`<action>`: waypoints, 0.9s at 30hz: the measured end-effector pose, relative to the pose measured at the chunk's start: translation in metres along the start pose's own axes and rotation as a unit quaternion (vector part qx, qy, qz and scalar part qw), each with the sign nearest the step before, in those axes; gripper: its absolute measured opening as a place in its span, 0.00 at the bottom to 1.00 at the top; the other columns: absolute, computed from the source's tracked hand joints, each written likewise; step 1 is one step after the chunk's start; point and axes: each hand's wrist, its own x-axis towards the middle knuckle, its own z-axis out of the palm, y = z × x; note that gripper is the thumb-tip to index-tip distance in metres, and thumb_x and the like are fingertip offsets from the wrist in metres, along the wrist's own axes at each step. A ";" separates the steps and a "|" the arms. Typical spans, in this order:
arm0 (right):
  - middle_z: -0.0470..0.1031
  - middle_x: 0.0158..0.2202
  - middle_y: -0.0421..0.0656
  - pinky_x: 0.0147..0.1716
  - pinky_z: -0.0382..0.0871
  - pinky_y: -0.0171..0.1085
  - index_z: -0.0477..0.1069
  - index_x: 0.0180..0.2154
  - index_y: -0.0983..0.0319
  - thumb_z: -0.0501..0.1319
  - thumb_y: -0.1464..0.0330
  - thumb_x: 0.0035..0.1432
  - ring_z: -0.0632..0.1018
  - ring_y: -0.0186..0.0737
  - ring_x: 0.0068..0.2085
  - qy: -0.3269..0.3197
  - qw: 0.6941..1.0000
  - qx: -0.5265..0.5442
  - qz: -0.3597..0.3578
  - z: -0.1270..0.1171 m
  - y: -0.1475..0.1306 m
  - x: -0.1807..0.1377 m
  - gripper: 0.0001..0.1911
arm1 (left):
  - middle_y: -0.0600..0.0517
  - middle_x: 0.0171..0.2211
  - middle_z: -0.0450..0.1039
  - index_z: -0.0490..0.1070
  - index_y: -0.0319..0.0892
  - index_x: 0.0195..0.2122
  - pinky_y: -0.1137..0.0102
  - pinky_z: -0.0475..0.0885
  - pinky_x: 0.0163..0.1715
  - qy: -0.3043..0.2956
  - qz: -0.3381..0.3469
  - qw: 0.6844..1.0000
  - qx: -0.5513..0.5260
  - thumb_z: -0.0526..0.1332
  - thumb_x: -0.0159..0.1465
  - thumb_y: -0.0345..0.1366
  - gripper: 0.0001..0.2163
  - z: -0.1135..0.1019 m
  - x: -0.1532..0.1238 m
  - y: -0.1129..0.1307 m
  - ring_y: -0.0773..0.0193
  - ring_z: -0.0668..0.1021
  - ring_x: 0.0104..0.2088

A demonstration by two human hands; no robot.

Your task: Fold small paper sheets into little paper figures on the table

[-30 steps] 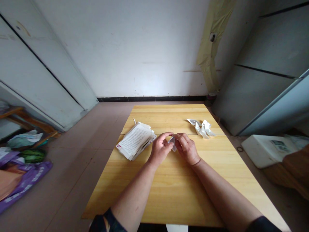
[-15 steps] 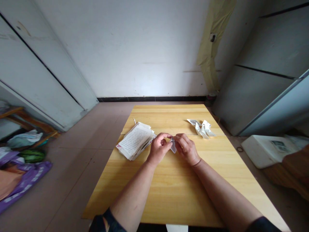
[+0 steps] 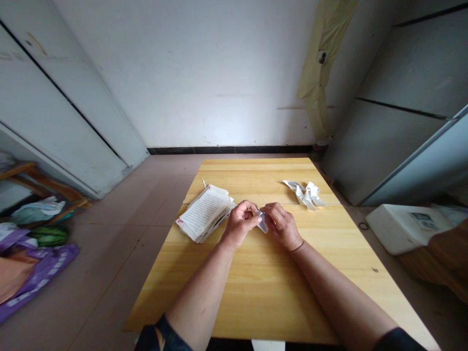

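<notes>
Between my two hands is a small folded piece of white paper (image 3: pixel 263 224), held just above the table's middle. My left hand (image 3: pixel 239 223) pinches its left side between thumb and fingers. On the other side, my right hand (image 3: pixel 282 225) grips the upper right part with bent fingers. Its exact folds are partly hidden by the fingertips. Left of my left hand lies a stack of printed pages (image 3: pixel 206 212), its sheets uneven. Beyond my right hand, several folded paper shapes (image 3: pixel 307 195) lie together in a loose group.
The wooden table (image 3: pixel 234 292) has a seam across it. A watermelon (image 3: pixel 49 235) and a purple bag (image 3: pixel 40 278) are on the floor at left. A white foam box (image 3: pixel 398 226) stands right of the table, near a grey fridge (image 3: pixel 395 117).
The paper has shifted slightly and shows more of its lower flap between my hands. My left hand has turned a little; the stack and the folded shapes stay where they were.
</notes>
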 end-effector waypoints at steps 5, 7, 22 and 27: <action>0.73 0.37 0.46 0.34 0.71 0.36 0.65 0.47 0.60 0.55 0.75 0.60 0.75 0.39 0.37 0.009 1.000 -0.011 -0.015 -0.001 0.000 0.001 0.13 | 0.59 0.22 0.65 0.64 0.41 0.30 0.78 0.55 0.18 0.010 -0.007 1.000 0.000 0.64 0.50 0.33 0.10 0.001 0.001 0.003 0.75 0.63 0.19; 0.73 0.38 0.47 0.35 0.71 0.38 0.66 0.46 0.59 0.56 0.75 0.60 0.74 0.40 0.38 0.020 0.999 -0.015 -0.023 -0.002 -0.001 0.002 0.12 | 0.59 0.21 0.64 0.64 0.41 0.30 0.77 0.56 0.19 0.006 -0.009 1.000 0.005 0.64 0.50 0.33 0.09 0.001 0.001 0.004 0.75 0.63 0.19; 0.70 0.33 0.44 0.36 0.69 0.39 0.68 0.37 0.59 0.54 0.74 0.59 0.72 0.40 0.37 0.010 0.993 0.110 0.030 -0.005 -0.006 0.007 0.07 | 0.57 0.27 0.67 0.61 0.41 0.32 0.78 0.60 0.24 0.012 0.006 1.000 -0.008 0.64 0.48 0.30 0.13 0.005 0.001 0.004 0.74 0.67 0.24; 0.69 0.31 0.43 0.36 0.68 0.40 0.67 0.33 0.59 0.53 0.73 0.59 0.72 0.40 0.37 0.004 0.986 0.156 0.066 -0.007 -0.007 0.012 0.06 | 0.57 0.25 0.66 0.63 0.41 0.31 0.77 0.60 0.24 0.022 0.038 0.996 0.083 0.62 0.50 0.31 0.09 0.003 0.001 -0.002 0.73 0.66 0.23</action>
